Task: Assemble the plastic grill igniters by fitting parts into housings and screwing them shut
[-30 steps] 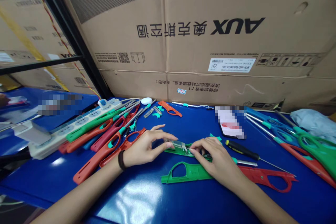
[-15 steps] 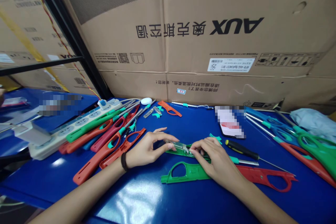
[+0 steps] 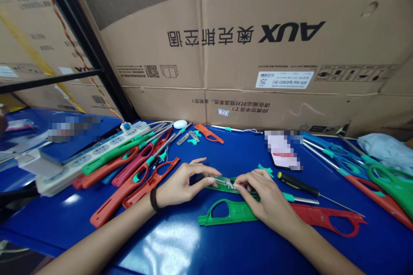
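My left hand pinches a clear plastic lighter fuel tank between thumb and forefinger. The tank sits over an open green lighter handle half, partly hidden by my hands. At the tank's right end, my right hand has thumb and forefinger closed on a small white fitting, whose detail is too small to tell. A metal lighter tube sticks out to the right beyond my right hand. Below lie another green handle half and a red one, partly covered by my right hand.
Several coloured lighters lie at left beside a white power strip. A screwdriver, a phone and more lighters are at right. Spare clear tanks lie behind, before a large cardboard box.
Both hands stay at the tank, with hardly any movement of the fingers. The view has shifted very slightly.
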Motion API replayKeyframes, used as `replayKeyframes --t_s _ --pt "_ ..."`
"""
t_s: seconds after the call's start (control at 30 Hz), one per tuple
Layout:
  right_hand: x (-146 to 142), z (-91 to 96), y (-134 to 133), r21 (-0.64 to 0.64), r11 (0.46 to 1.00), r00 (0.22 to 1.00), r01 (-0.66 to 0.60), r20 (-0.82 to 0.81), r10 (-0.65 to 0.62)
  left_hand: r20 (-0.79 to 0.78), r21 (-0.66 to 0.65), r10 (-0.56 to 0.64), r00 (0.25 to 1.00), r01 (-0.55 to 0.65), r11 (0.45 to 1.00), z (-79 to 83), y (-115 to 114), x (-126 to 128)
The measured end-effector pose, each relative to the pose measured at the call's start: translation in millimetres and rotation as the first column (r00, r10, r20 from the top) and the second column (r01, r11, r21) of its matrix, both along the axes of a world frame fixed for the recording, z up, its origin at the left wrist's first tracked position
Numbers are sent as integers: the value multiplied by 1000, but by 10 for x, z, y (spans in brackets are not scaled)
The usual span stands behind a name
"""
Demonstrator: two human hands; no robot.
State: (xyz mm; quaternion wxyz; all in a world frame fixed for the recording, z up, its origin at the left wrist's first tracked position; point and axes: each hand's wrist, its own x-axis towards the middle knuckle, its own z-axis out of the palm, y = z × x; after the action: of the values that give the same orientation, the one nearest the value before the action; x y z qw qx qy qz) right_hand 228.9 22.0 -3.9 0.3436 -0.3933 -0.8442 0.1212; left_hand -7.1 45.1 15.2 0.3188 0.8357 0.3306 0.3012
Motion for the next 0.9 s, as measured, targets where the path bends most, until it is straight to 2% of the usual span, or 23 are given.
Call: replayKeyframes --t_s 0.7,0.77,0.9 --pt "-4 27 -9 54 998 999 20 34 -22 -28 -5 -40 999 40 999 -5 7 -13" --pt "-6 23 -3 40 999 999 26 29 -27 -47 22 -37 998 38 999 -13 19 -23" --pt "-20 8 13 -41 998 999 41 26 -40 -142 157 -4 990 26 987 -19 48 -46"
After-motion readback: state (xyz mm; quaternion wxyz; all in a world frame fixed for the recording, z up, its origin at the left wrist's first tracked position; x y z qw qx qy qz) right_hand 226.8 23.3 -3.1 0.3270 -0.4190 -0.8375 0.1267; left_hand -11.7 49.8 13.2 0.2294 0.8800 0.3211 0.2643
